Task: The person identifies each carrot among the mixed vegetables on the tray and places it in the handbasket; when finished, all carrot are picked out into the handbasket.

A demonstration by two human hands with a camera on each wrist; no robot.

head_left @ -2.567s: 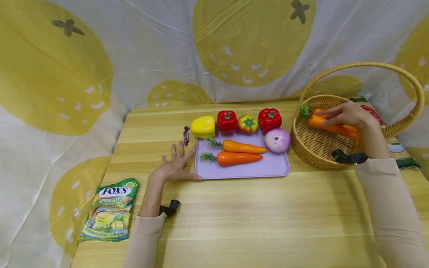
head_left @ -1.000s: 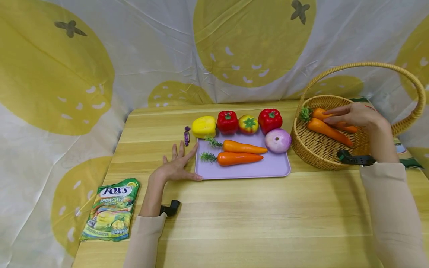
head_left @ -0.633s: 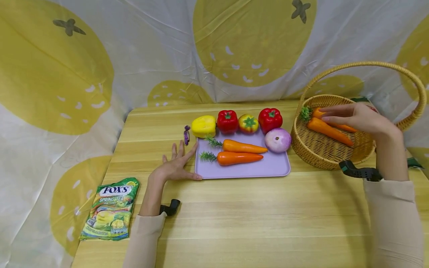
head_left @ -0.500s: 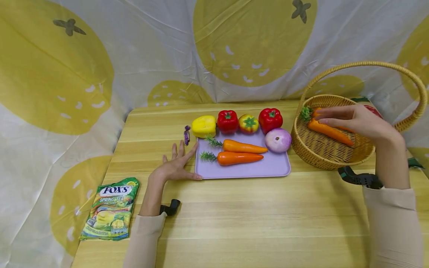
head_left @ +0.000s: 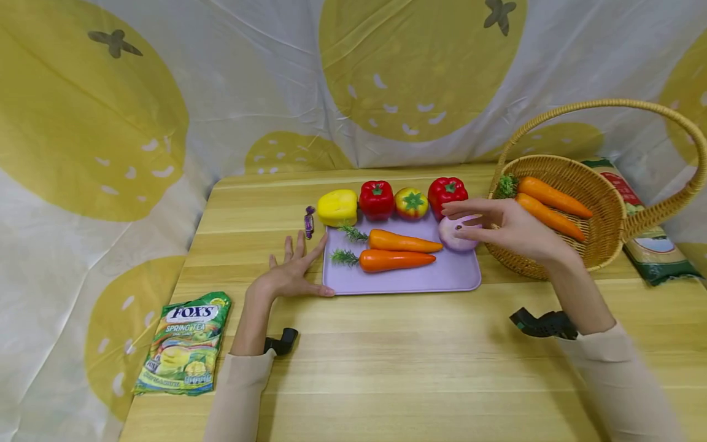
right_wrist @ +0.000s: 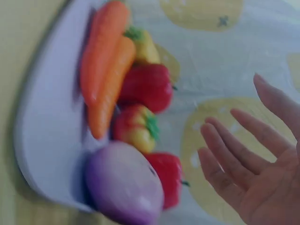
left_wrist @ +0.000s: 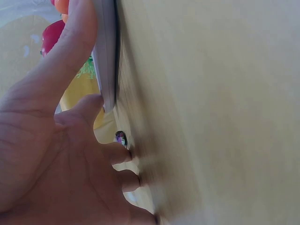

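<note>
Two hands at the tray: left touching its edge, right unloaded near the onion.
Left hand (head_left: 287, 276): fingers spread, nothing gripped; thumb and index finger contact the left rim of the tray (head_left: 409, 283), presumably to steady it. Right hand (head_left: 513, 230): thumb parted from the fingers, nothing held, raised near the onion (right_wrist: 124, 185) at the tray's right edge. Tray contents: two carrots (head_left: 405, 241), parallel, leafy ends left, probably so laid for tidy packing. Yellow pepper (head_left: 338, 209), two red peppers (head_left: 377, 199) and a red-yellow fruit (head_left: 411, 202) line the tray's far edge; whether all sit inside the rim cannot be told. Right of the tray, the wicker basket (head_left: 516, 263) contains two more carrots (head_left: 555, 196), side by side, leafy ends toward the tray; its raised wall likely retains them.
</note>
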